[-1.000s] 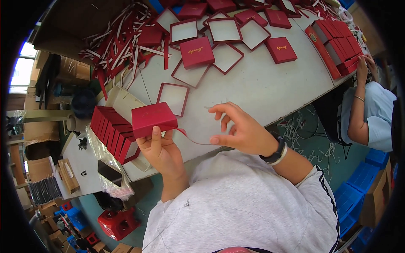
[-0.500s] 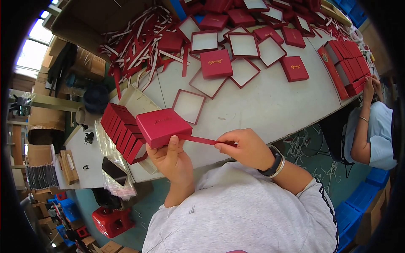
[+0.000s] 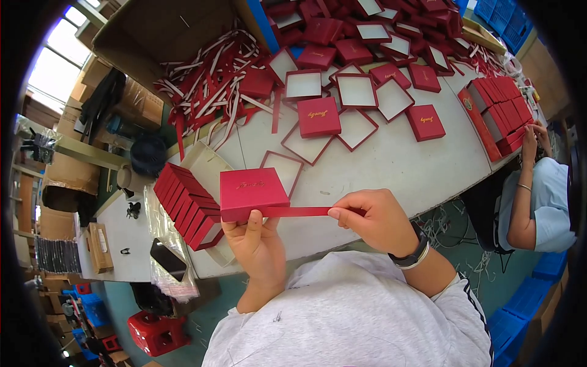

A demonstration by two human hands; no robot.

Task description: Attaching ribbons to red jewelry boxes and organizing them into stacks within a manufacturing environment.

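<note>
A red gift box (image 3: 252,187) with a gold-lettered lid is held up over the table's near edge. My left hand (image 3: 260,251) grips it from below, thumb on its front side. Out of the box's front right side runs a flat red ribbon (image 3: 299,211), stretched nearly level. My right hand (image 3: 380,221) pinches the free end between thumb and fingers. Just left of the held box, a row of red boxes (image 3: 186,205) stands packed in a pale tray (image 3: 205,160). How the ribbon is fixed to the box is hidden.
Loose red lids and trays (image 3: 356,92) cover the far table (image 3: 379,165). A tangle of red and white ribbons (image 3: 211,92) lies at the back left. A phone (image 3: 168,259) rests on plastic bags. At right, a co-worker's hand (image 3: 533,139) touches stacked boxes (image 3: 501,110).
The ribbon has come level and more of its length shows between my hands. The box is turned a little straighter. The whole view has shifted slightly.
</note>
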